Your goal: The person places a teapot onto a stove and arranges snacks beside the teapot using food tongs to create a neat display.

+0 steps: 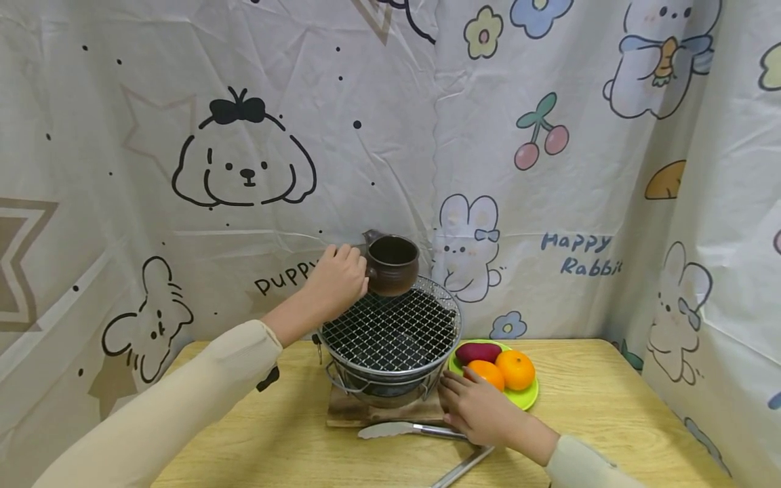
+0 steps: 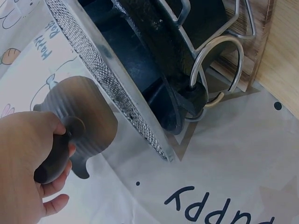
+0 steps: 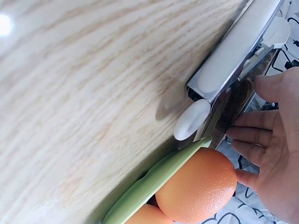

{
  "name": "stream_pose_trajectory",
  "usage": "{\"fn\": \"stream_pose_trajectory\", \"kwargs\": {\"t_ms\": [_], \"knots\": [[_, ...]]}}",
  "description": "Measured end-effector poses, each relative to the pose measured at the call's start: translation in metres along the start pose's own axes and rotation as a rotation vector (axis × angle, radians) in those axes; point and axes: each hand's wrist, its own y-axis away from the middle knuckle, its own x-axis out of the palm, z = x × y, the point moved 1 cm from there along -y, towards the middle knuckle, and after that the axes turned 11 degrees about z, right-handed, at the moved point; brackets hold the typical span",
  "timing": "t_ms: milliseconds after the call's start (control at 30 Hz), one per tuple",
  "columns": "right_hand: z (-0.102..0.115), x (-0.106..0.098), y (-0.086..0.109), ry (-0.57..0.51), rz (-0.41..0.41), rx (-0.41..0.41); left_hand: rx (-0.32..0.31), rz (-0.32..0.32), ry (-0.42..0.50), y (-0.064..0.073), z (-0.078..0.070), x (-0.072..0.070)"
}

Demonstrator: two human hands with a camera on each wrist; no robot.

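My left hand grips the side handle of a brown clay teapot, whose open top shows a dark inside. In the head view the pot is over the far part of the wire mesh on a round tabletop grill; the left wrist view shows it upright by the mesh rim. My right hand holds nothing, fingers extended between the grill and a green plate. Its little finger lies close to an orange; contact is unclear. Metal tongs lie below this hand.
The grill stands on a wooden board at the table's back edge. Another orange and a purple-red oblong item, like a sweet potato, share the plate. A printed cloth hangs right behind the table.
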Motion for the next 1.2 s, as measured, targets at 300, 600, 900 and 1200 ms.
{"fn": "stream_pose_trajectory", "kwargs": {"t_ms": [300,600,900,1200], "knots": [[0.0009,0.0005,-0.0002,-0.021,0.019,0.017,0.01,0.034,0.002,-0.002,-0.003,-0.0012],[0.0023,-0.0007,0.0002,-0.026,0.029,0.023,0.035,0.061,0.015,-0.0044,-0.003,0.0015],[0.0026,-0.0023,-0.0003,-0.029,0.02,0.015,0.04,0.07,-0.001,-0.0019,-0.0007,0.0045],[0.0025,-0.0013,-0.0003,-0.03,0.024,0.024,0.038,0.065,-0.005,-0.0012,-0.001,0.0067]]}}
